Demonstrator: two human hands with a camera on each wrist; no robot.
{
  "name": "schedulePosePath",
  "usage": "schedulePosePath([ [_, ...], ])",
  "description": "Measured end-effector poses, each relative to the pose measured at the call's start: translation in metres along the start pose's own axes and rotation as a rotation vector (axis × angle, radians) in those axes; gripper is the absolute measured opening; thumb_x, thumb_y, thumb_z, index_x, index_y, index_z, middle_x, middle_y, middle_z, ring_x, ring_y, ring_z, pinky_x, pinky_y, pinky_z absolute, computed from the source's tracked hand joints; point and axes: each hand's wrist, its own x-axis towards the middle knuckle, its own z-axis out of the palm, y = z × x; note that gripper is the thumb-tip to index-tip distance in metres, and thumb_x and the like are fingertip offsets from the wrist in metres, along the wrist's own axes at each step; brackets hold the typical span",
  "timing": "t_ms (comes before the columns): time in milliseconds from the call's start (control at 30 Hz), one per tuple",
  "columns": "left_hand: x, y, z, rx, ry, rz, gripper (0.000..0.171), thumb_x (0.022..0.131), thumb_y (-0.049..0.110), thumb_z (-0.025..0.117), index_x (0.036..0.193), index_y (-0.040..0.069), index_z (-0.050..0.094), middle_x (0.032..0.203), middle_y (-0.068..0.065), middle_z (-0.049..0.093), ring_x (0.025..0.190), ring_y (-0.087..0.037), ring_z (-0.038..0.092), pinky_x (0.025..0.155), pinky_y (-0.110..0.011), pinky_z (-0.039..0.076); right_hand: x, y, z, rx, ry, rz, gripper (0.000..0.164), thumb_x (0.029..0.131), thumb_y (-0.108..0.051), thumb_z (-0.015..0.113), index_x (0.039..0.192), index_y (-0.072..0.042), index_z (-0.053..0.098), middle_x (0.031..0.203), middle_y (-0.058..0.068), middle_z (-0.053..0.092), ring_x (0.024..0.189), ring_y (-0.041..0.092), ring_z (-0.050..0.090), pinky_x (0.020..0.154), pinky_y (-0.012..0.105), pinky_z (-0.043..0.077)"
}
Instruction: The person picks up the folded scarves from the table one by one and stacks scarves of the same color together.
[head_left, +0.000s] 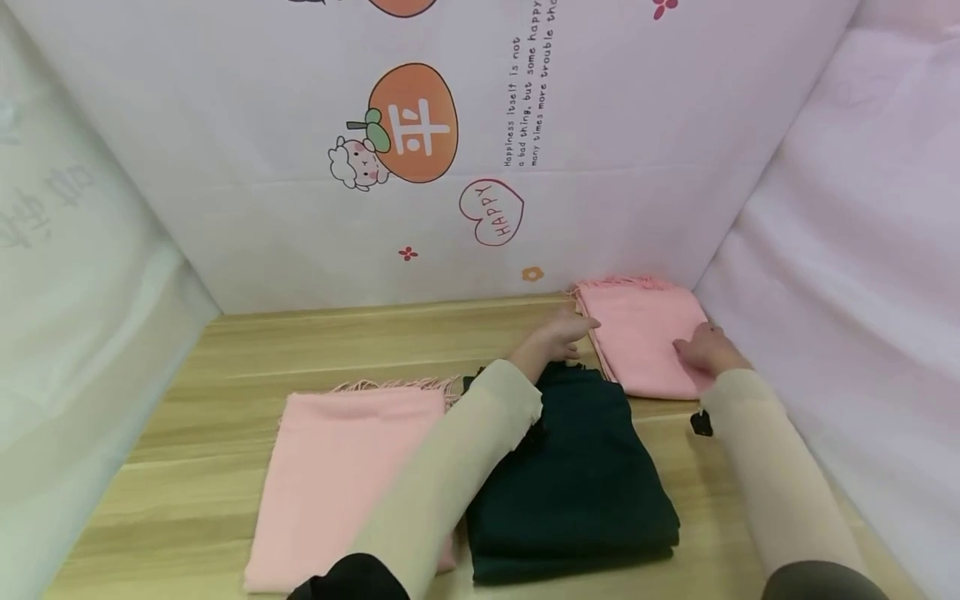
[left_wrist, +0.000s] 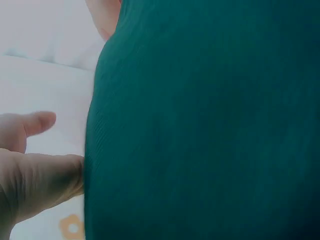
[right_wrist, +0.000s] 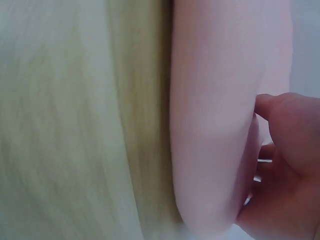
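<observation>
A small folded pink scarf (head_left: pixel 648 333) with a fringed far edge lies in the back right corner of the wooden table. At its left edge is my left hand (head_left: pixel 564 333), thumb stretched out to the cloth's border. My right hand (head_left: pixel 711 348) holds the scarf's right edge, thumb on top; in the right wrist view the fingers (right_wrist: pixel 267 151) sit behind that side edge. A folded dark green scarf (head_left: pixel 573 483) lies nearer, under my left forearm, and fills most of the left wrist view, where it hides part of my left hand (left_wrist: pixel 37 175).
A larger folded pink scarf (head_left: pixel 345 483) with a fringed far edge lies left of the green one, partly covered by my left sleeve. White printed cloth (head_left: pixel 300 233) walls off the back of the wooden table (head_left: pixel 172 450), and white cloth (head_left: pixel 847 333) stands close on the right.
</observation>
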Motion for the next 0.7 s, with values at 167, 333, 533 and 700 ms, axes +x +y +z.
schedulePosePath([
  [167,0.011,-0.002,0.013,-0.091,0.070,-0.068,0.076,0.103,0.019,0.061,0.165,0.012,0.018,0.166,-0.015,0.026,0.141,-0.052,0.036,0.111,-0.056,0.042,-0.001,0.000,-0.002,-0.052,-0.019,-0.027,0.081,0.108,-0.033,0.038,0.142,0.033,0.006,0.148,0.055,0.008,0.141,0.064,0.013,0.118,0.066,0.019],
  [333,0.016,0.000,0.018,-0.157,0.064,-0.097,0.073,0.104,0.020,0.058,0.164,0.010,0.017,0.167,-0.017,0.020,0.144,-0.052,0.033,0.115,-0.059,0.036,-0.009,-0.010,-0.003,-0.058,-0.057,-0.003,0.087,0.109,-0.039,0.037,0.145,0.030,-0.002,0.150,0.054,0.001,0.143,0.063,0.009,0.119,0.065,0.016],
  [533,0.020,0.003,0.017,-0.170,0.092,-0.134,0.062,0.104,0.021,0.057,0.159,0.006,0.032,0.165,-0.021,0.023,0.144,-0.048,0.034,0.115,-0.060,0.036,-0.013,-0.019,0.008,-0.070,-0.019,-0.001,0.087,0.109,-0.039,0.038,0.147,0.028,-0.001,0.149,0.053,0.005,0.139,0.066,0.017,0.117,0.068,0.020],
  [700,0.026,0.002,0.019,-0.161,0.168,-0.158,0.062,0.103,0.021,0.061,0.157,0.007,0.035,0.160,-0.021,0.035,0.139,-0.043,0.044,0.109,-0.061,0.042,-0.013,-0.014,0.010,-0.066,-0.013,-0.011,0.091,0.107,-0.043,0.044,0.149,0.026,0.002,0.151,0.052,0.005,0.140,0.065,0.015,0.117,0.068,0.018],
])
